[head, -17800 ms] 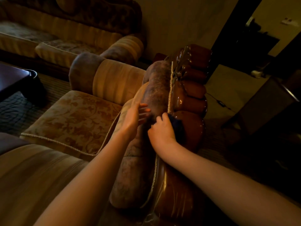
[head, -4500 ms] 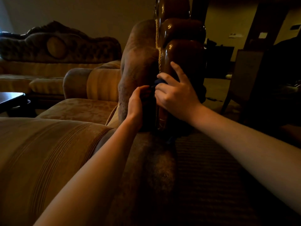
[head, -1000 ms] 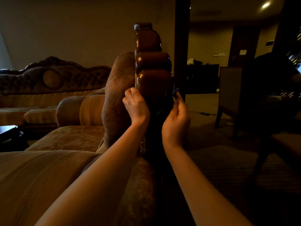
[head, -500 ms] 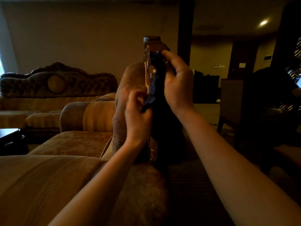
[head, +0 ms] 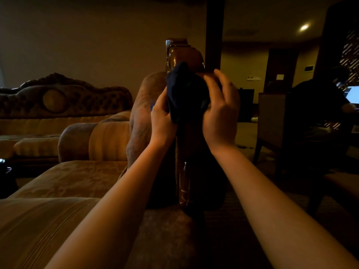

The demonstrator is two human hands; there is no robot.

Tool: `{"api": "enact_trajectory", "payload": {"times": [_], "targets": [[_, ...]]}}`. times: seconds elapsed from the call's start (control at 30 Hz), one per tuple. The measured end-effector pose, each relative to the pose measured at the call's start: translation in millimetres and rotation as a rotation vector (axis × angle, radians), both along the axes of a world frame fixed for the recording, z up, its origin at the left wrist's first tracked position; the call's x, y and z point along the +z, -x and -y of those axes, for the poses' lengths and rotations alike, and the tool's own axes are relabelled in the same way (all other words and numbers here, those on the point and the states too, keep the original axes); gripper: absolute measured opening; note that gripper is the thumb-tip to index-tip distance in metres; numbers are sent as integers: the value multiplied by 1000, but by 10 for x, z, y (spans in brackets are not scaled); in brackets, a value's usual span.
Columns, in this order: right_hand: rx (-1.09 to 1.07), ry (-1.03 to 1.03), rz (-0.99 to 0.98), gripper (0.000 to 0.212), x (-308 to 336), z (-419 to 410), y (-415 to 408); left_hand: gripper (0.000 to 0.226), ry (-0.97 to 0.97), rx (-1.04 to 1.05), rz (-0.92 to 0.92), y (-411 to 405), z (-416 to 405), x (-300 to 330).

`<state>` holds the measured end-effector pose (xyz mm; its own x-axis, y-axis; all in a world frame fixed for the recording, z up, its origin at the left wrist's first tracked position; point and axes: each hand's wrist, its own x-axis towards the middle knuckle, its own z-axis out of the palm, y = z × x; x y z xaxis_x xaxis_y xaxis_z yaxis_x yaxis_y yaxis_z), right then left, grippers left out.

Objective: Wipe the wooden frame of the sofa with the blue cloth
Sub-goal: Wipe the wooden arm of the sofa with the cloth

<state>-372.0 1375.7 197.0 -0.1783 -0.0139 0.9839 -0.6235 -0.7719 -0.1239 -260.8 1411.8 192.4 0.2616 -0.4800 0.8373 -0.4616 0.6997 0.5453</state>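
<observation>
My hands had just bunched the blue cloth (head: 186, 92) over the wooden frame (head: 184, 55), lower than before. My left hand (head: 163, 119) and right hand (head: 221, 113) both gripped it, so more wiping could follow.

Both bare forearms stretched forward and upward, wrists close together. Left hand (head: 164, 121) curled, gripping the dark blue cloth (head: 186, 92) from the left side. Right hand (head: 221, 111) clasping its right side, fingers (head: 219, 82) bent over the top.

Two bare forearms are reaching into view, ending in the left hand (head: 162, 121) and right hand (head: 220, 115); no sleeves, rings or watches are showing.
</observation>
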Motion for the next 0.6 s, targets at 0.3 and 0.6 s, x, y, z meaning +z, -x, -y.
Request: {"api": "enact_trajectory", "payload": {"times": [0.3, 0.6], "targets": [[244, -29, 156, 39, -25, -57, 30, 30, -212, -123, -194, 278, -560, -830], [392, -32, 415, 36, -16, -2, 106, 59, -445, 407, 127, 570, -145, 471]]}}
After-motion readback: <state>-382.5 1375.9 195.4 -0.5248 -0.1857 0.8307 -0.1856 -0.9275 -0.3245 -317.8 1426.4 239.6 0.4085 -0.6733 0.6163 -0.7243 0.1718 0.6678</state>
